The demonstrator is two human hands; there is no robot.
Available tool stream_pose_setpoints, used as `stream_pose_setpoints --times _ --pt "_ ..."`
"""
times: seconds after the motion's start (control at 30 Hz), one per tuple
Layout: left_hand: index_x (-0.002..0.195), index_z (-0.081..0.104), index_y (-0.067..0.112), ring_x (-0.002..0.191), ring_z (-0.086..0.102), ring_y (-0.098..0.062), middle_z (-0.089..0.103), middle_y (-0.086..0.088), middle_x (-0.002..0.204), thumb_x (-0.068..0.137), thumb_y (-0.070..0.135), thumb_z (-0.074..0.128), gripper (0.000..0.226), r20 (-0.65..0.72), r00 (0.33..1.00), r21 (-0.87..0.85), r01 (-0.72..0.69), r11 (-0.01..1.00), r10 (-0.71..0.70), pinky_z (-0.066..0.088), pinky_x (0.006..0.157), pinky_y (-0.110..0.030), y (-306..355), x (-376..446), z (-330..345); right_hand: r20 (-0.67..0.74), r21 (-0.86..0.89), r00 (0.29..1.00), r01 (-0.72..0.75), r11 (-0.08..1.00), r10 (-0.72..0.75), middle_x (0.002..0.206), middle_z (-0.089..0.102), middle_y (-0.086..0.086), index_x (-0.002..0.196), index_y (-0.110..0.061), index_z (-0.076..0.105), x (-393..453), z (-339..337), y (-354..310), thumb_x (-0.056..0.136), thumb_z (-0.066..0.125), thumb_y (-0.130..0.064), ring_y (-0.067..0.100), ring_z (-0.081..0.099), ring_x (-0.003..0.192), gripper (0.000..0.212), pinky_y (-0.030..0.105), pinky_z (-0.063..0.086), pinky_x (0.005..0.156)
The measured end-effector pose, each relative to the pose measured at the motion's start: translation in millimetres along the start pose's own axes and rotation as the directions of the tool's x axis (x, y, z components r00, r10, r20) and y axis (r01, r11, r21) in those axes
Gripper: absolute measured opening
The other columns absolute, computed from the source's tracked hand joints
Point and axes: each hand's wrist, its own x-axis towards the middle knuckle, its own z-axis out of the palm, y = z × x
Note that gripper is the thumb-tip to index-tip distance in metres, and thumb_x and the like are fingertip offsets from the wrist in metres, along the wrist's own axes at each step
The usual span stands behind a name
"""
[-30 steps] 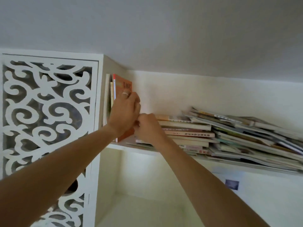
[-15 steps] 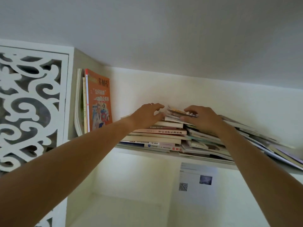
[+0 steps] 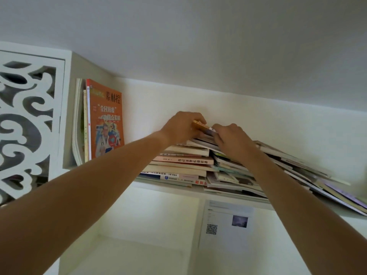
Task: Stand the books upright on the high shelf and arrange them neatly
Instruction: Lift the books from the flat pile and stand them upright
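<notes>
A: You're looking up at the high shelf (image 3: 172, 187), and the biggest thing on it is the flat pile of books (image 3: 184, 165) sprawling across the middle and sliding off toward your right.

B: And what is changing there?

A: A second ago both your hands were pressing the orange magazine (image 3: 106, 120) upright at the left end, against the few thin books already standing by the side wall. Now you're leaving it to stand by itself, and both hands are sitting on top of the pile instead. That is telling me one more book is up, and you're starting on the next one; most of the pile is still lying flat.

B: Which one am I taking?

A: The small book (image 3: 203, 127) on the very top, the one showing an orange-yellow edge. It's tilting up off the stack, well apart from the standing row.

B: Where is it lying against my fingers?

A: Your left hand (image 3: 181, 129) is curling around its near left corner, with the fingers reaching over the top edge. Your right hand (image 3: 231, 140) is pinching its other end, so both hands are clamping on the same book, one at each end. I'm judging that you're lifting it free to carry it over beside the orange magazine
</notes>
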Motion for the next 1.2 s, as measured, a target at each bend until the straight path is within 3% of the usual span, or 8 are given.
stream_pose_setpoints --times 0.1,0.23,0.4,0.6,0.77,0.93,1.07,1.2 --pt "0.113 0.075 0.02 0.098 0.069 -0.02 0.075 0.001 0.105 0.089 0.027 0.08 0.026 0.019 0.998 0.12 0.061 0.991 -0.064 0.055 0.093 -0.04 -4.7 1.4 -9.8 0.103 0.183 0.995 -0.022 0.983 0.003 0.099 0.068 0.007 0.13 -0.018 0.062 8.5 -3.3 -4.0 0.105 0.056 -0.03 0.018 0.061 0.075 0.028 0.03 0.045 0.065" --pt "0.139 0.049 0.01 0.112 0.061 -0.028 0.058 -0.013 0.124 0.088 0.043 0.079 0.068 -0.075 0.943 0.079 0.33 0.941 -0.325 0.05 0.095 -0.036 2.3 -7.5 -1.2 0.213 0.073 0.974 -0.09 0.993 0.073 0.115 0.07 0.002 0.129 -0.031 0.065 13.2 -14.3 13.9 0.089 0.073 -0.054 0.023 0.065 0.097 0.046 0.04 0.056 0.087" --pt "0.088 0.057 0.01 0.073 0.055 -0.014 0.058 0.0 0.079 0.099 0.051 0.06 0.042 0.113 0.791 -0.129 0.612 0.78 -0.601 0.041 0.063 -0.028 11.3 -10.3 -4.0 0.167 0.067 0.986 -0.04 0.997 0.028 0.118 0.073 0.007 0.138 -0.029 0.059 12.9 -15.2 19.3 0.095 0.068 -0.049 0.025 0.068 0.095 0.048 0.04 0.058 0.088" --pt "0.102 0.069 0.004 0.095 0.069 -0.027 0.071 -0.014 0.1 0.093 0.025 0.069 0.023 0.132 0.769 -0.447 0.609 0.655 -0.625 0.056 0.082 -0.035 12.5 -11.9 -4.3 0.073 -0.168 0.995 0.08 0.983 -0.068 0.095 0.065 0.007 0.145 -0.021 0.043 12.2 -1.3 3.7 0.097 0.056 -0.024 0.027 0.06 0.08 0.05 0.037 0.052 0.066" --pt "0.111 0.064 0.0 0.062 0.056 -0.013 0.059 -0.005 0.076 0.091 0.018 0.076 0.03 0.105 0.69 -0.566 0.634 0.528 -0.716 0.046 0.051 -0.02 16.2 -10.6 2.2 0.175 -0.244 0.984 0.006 0.97 0.038 0.088 0.053 0.003 0.122 -0.012 0.061 17.6 -9.9 -0.3 0.097 0.06 -0.026 0.025 0.056 0.081 0.029 0.033 0.043 0.067" --pt "0.16 0.01 0.02 0.134 0.045 -0.035 0.035 -0.021 0.149 0.077 0.012 0.086 0.113 -0.242 0.808 -0.325 0.454 0.829 -0.537 0.04 0.097 -0.029 2.2 -17.7 -4.9 0.045 -0.402 0.999 0.0 0.916 0.02 0.091 0.059 0.006 0.113 -0.011 0.059 13.2 -8.2 -13.4 0.104 0.046 -0.027 0.023 0.047 0.072 0.023 0.033 0.035 0.065" --pt "0.16 0.002 0.02 0.133 0.044 -0.032 0.04 -0.02 0.146 0.073 0.015 0.093 0.126 -0.264 0.858 -0.34 0.344 0.875 -0.44 0.035 0.098 -0.025 -6.9 -20.7 -17.2 -0.081 -0.358 0.996 -0.001 0.934 -0.03 0.098 0.069 0.007 0.115 -0.012 0.057 24.7 -9.6 -41.4 0.105 0.046 -0.025 0.027 0.055 0.073 0.019 0.033 0.036 0.065" --pt "0.16 -0.02 0.019 0.102 0.066 -0.025 0.063 -0.018 0.118 0.087 0.002 0.07 0.117 -0.362 0.715 -0.559 0.348 0.753 -0.599 0.05 0.074 -0.014 -10.1 -26.5 -29.7 -0.228 -0.196 0.964 0.095 0.976 -0.14 0.095 0.072 0.006 0.123 -0.012 0.054 48.4 5.3 -85.8 0.106 0.052 -0.028 0.029 0.069 0.078 0.024 0.035 0.047 0.063"
